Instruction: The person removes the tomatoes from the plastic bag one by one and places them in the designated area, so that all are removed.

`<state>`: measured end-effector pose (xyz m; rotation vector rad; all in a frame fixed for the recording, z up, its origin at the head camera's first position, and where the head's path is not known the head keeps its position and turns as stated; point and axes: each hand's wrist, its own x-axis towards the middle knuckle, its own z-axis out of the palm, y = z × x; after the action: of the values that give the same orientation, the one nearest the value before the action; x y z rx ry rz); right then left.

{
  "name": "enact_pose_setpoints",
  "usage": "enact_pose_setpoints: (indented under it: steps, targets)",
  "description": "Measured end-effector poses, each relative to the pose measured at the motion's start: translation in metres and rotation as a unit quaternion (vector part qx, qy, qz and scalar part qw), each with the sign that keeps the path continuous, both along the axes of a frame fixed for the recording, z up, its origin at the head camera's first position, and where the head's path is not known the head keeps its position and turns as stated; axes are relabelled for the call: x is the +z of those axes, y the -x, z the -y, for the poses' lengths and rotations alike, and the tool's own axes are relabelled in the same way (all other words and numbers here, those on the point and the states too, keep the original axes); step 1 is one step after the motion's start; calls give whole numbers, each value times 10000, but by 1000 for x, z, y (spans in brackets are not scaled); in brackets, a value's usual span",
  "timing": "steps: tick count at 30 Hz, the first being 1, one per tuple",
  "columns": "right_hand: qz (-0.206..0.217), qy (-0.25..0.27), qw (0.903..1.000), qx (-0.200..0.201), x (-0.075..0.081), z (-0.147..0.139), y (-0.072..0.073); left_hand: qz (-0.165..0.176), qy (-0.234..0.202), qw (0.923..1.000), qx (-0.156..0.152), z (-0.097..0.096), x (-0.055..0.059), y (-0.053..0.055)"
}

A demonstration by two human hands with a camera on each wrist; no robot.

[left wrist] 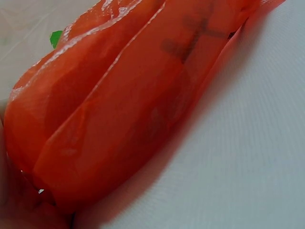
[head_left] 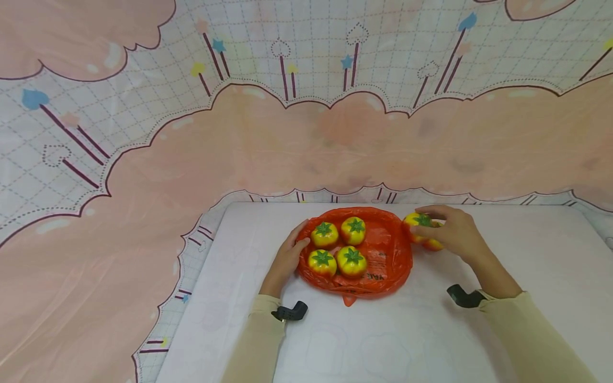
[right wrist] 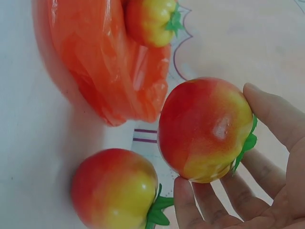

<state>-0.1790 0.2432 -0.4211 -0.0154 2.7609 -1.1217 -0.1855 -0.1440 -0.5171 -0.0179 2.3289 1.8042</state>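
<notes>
Four tomato-like fruits point(head_left: 351, 260), yellow and red with green star-shaped leaves, sit in the red plastic bag point(head_left: 385, 244), which lies with its mouth spread wide on the white table point(head_left: 373, 340). They are gathered in the bag's left half; its right half shows bare plastic and some dark print. Two more are outside, just beyond the bag's right rim: the held fruit point(right wrist: 205, 129) and a loose fruit point(right wrist: 114, 188) beside it. So, of the six in view, four are in the bag and two are not; whether fruit is going in or coming out, this moment alone does not settle. The right hand point(head_left: 452, 234) has its thumb and fingers round the held fruit, spread only as far as its girth; whether that fruit touches the bag is unclear. The left hand point(head_left: 286, 256) is at the bag's left rim, thumb somewhat apart from the fingers, touching the plastic; I cannot tell whether it pinches it.
</notes>
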Motion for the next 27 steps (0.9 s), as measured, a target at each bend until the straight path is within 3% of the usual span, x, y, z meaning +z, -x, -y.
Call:
enact_pose_setpoints:
  steps: [27]
  targets:
    - [43, -140, 9995, -285, 7, -31, -7, 65, -3, 10000, -33, 0, -2, 1]
